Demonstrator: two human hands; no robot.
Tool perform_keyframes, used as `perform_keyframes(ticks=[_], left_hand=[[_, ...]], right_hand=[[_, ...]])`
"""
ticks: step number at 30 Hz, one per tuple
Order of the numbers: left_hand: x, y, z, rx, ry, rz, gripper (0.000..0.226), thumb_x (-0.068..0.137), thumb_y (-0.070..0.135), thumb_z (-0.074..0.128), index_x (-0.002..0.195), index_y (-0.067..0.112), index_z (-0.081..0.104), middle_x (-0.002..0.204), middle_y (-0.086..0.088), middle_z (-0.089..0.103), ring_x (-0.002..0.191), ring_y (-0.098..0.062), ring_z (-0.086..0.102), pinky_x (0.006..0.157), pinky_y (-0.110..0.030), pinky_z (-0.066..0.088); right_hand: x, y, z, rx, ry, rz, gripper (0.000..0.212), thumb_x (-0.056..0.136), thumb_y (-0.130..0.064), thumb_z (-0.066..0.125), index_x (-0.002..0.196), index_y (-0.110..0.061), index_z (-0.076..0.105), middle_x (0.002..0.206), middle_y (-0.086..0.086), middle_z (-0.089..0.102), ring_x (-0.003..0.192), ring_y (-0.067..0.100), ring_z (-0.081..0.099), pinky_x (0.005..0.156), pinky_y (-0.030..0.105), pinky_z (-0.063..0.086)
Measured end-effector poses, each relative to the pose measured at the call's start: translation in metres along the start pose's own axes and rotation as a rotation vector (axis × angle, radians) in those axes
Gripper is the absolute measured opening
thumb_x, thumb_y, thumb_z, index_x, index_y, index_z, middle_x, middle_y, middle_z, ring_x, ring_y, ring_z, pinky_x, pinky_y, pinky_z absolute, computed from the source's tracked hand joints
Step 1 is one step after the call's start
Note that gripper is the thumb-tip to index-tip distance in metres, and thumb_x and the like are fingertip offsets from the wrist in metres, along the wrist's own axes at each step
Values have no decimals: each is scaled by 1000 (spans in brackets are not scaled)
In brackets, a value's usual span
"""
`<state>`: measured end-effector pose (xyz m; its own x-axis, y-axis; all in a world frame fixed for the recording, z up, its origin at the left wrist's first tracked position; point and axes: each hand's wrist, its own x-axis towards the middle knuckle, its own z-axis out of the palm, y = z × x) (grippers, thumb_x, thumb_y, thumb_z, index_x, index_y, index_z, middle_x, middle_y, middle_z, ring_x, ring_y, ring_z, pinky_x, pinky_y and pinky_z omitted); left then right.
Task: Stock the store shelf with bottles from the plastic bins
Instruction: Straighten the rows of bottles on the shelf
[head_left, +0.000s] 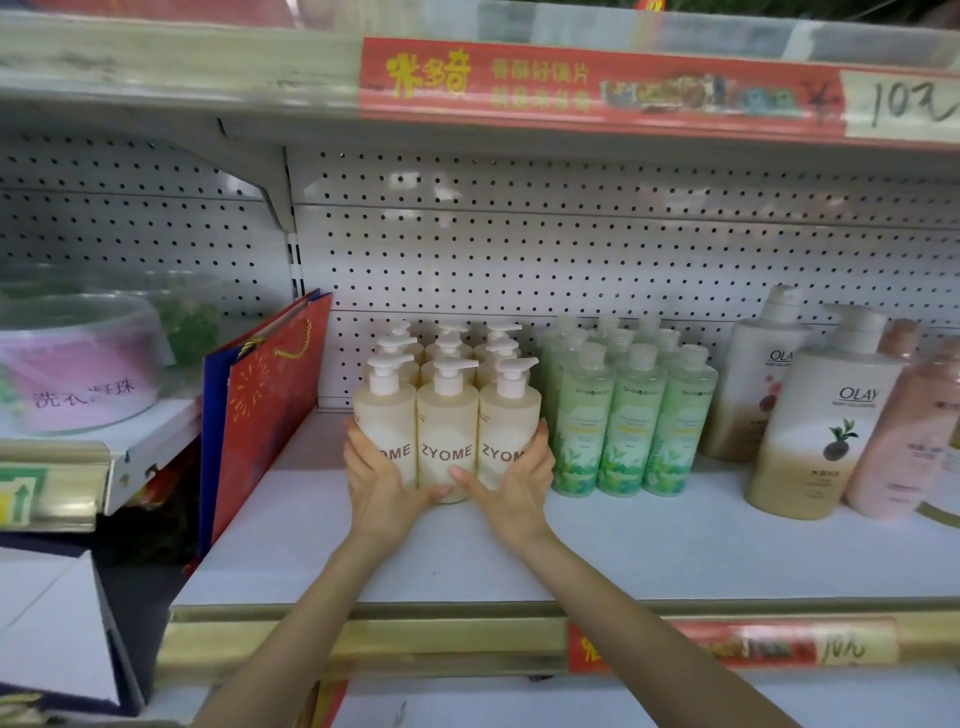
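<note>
Both hands cup the front row of cream bottles (448, 431) on the shelf (649, 545): left hand (376, 480) and right hand (511, 486) pressed flat outside, fingers spread, thumbs meeting underneath.

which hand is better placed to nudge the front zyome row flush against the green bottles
Left. The left hand cups the outer side of the front ZYOME bottles, away from the green bottles, so it can push toward them. The right hand sits in that gap.

Soft even light, pale washed colours, faint shadows under the bottles (448, 426), wide-angle bowing of the shelf (649, 551) edges, blurred left tub (78, 364) and corners
</note>
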<state>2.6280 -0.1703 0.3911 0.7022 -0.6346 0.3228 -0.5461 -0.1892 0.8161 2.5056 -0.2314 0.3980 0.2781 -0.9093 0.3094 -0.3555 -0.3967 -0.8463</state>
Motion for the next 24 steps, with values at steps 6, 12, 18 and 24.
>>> perform_keyframes(ticks=[6, 12, 18, 24], left_hand=[[-12, 16, 16, 81, 95, 8, 152, 49, 41, 89, 142, 0, -24, 152, -23, -19, 142, -33, -14, 115, -44, 0], [-9, 34, 25, -16, 126, -194, 155, 46, 43, 90, 142, 3, -26, 153, -19, -21, 142, -36, -13, 114, -53, 7], [-4, 3, 7, -40, -15, -99, 153, 50, 36, 91, 141, 5, -29, 153, -19, -15, 143, -30, -7, 116, -43, 6], [-6, -5, 3, -49, -21, -65, 146, 49, 28, 92, 145, 5, -16, 151, -19, 4, 139, -31, 12, 113, -42, 20]], right_hand=[[-11, 10, -40, 2, 139, -217, 126, 58, -74, 65, 146, -19, -7, 153, 11, 6, 141, 20, 7, 114, 33, 11], [1, 24, -64, -74, 196, -95, 130, 63, -61, 70, 144, -12, -19, 156, 13, -12, 145, 24, -8, 117, 38, 3], [-12, 16, -31, -53, -34, -299, 110, 79, -46, 68, 138, -20, -21, 154, 9, -12, 144, 20, -7, 115, 27, 4], [3, 7, -11, 30, -89, -166, 125, 70, -40, 80, 146, -8, -15, 151, 17, 0, 141, 25, 5, 112, 24, 8]])
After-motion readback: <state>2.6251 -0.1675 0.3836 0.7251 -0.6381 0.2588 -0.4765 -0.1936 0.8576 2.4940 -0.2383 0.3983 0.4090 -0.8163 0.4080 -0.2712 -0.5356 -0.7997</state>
